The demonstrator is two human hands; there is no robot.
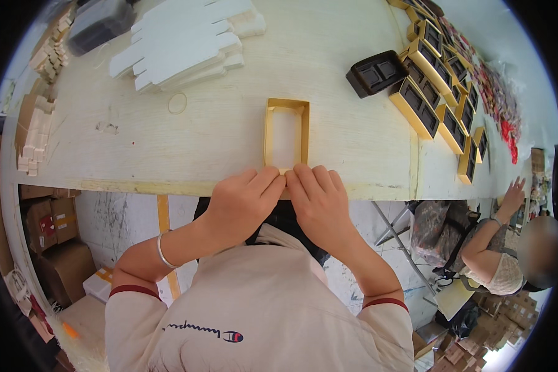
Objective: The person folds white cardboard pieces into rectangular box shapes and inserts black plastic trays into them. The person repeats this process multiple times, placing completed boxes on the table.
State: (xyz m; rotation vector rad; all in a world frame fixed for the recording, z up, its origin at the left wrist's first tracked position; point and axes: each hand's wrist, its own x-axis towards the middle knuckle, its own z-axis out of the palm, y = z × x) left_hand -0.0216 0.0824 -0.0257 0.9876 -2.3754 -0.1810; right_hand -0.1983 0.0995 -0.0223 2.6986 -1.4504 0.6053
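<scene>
Your grip is drawn close, fingertips of your left hand (239,201) and right hand (321,201) side by side, pinching the near end wall of a gold, rectangular, open-topped card box (305,133). On the broad, pale, flat surface (217,142), the box lies at the front edge, between your hands. It should be light, fairly stiff along its long walls, easily creased; take it gently at the corners.
</scene>
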